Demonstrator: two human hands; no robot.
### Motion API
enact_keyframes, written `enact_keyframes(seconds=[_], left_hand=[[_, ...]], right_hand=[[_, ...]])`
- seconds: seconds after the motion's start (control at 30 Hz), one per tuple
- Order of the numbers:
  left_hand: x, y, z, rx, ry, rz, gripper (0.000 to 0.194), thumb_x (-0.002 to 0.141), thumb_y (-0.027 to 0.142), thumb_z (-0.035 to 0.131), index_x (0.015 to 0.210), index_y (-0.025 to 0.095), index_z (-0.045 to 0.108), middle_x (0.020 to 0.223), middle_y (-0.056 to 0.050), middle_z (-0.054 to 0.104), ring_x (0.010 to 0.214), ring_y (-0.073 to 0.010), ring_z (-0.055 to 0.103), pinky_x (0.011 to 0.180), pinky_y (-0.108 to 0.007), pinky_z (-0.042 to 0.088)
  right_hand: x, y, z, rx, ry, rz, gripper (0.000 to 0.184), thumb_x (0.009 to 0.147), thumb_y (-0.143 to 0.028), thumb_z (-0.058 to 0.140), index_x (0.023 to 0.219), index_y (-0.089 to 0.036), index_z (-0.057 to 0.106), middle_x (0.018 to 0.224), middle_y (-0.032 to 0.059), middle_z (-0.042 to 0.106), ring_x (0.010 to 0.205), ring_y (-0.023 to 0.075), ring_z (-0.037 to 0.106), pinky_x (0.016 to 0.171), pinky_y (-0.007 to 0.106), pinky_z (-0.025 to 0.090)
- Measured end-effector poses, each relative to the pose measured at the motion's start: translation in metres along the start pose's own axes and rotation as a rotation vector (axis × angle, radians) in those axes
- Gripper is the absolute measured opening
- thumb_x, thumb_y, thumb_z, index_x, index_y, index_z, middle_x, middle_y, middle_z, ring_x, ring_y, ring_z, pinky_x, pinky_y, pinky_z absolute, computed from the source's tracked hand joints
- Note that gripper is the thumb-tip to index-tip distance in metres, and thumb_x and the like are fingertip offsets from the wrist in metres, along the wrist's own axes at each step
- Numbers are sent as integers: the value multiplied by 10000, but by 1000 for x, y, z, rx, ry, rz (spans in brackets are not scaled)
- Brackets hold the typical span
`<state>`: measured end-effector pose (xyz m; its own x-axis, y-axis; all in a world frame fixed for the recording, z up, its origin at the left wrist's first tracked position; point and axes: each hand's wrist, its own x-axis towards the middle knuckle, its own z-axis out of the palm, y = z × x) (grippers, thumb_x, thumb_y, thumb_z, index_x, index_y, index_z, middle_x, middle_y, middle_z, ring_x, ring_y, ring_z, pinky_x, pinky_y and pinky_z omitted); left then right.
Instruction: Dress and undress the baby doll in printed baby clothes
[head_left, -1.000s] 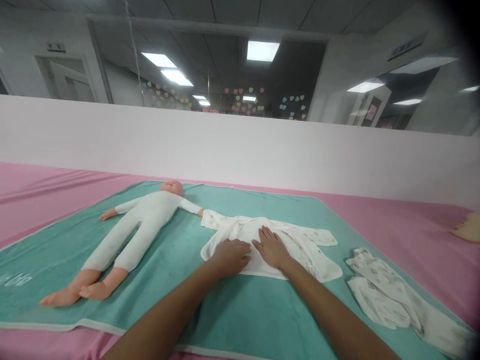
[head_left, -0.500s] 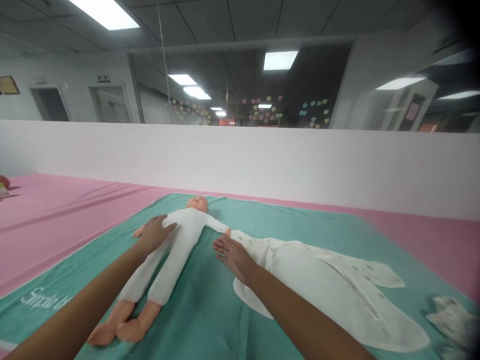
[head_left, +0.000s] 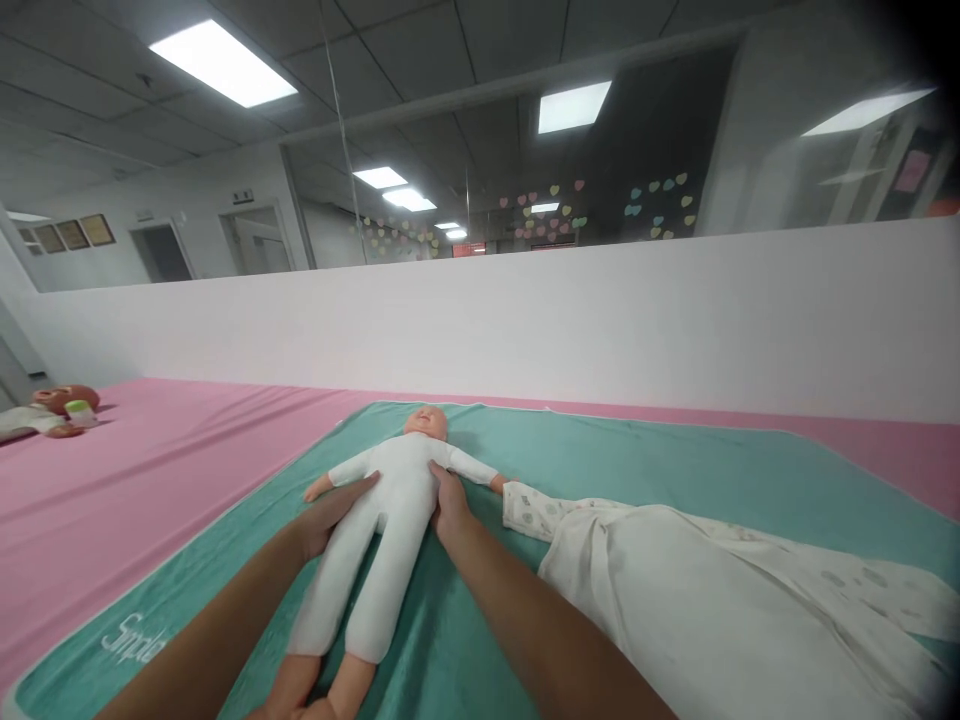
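A baby doll (head_left: 406,482) in a white body suit lies on its back on a green towel (head_left: 600,450), head away from me and arms spread. My left hand (head_left: 334,512) grips the left side of its waist, thumb on top and fingers partly hidden. On the opposite side, my right hand (head_left: 451,502) holds the waist, its thumb over the front and the other fingers out of sight. Beside the doll a white patterned baby garment (head_left: 675,575) is laid out, its sleeve end close to the doll's hand.
Pink sheeting (head_left: 187,440) runs under the towel. Another doll (head_left: 71,398) lies at the far left, near a small container with a green lid (head_left: 80,410). A low white wall (head_left: 525,330) stands behind, with a window above it.
My right hand has moved left from near the garment's sleeve to the doll's side. My left hand has shifted to the doll's waist. The view has turned left and tilted.
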<state>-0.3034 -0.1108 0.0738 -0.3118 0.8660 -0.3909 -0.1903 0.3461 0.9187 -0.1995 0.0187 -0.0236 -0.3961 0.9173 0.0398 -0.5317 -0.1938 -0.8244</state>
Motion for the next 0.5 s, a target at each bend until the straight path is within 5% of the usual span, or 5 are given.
enact_keyframes(seconds=[0.23, 0.4, 0.5], left_hand=[[-37, 7, 21, -111, 116, 70, 490, 660, 421, 713, 1043, 155, 563, 767, -69, 694, 753, -277, 663, 668, -412, 572], [-93, 26, 45, -146, 166, 219, 447, 665, 369, 725, 1020, 150, 563, 813, -103, 690, 712, -267, 666, 638, -429, 585], [-127, 39, 75, -135, 133, 326, 483, 671, 350, 726, 1072, 148, 547, 845, -112, 687, 738, -266, 665, 645, -430, 585]], right_hand=[[-20, -42, 25, 265, -19, 163, 462, 692, -265, 639, 1109, -172, 464, 818, 35, 652, 711, 187, 605, 609, 300, 487], [-48, -100, 46, 284, -162, 147, 431, 699, -271, 640, 1092, -196, 478, 829, 3, 646, 684, 159, 603, 642, 300, 507], [-72, -144, 42, 296, -254, 122, 428, 702, -281, 644, 1090, -201, 484, 843, 1, 647, 707, 160, 606, 673, 311, 516]])
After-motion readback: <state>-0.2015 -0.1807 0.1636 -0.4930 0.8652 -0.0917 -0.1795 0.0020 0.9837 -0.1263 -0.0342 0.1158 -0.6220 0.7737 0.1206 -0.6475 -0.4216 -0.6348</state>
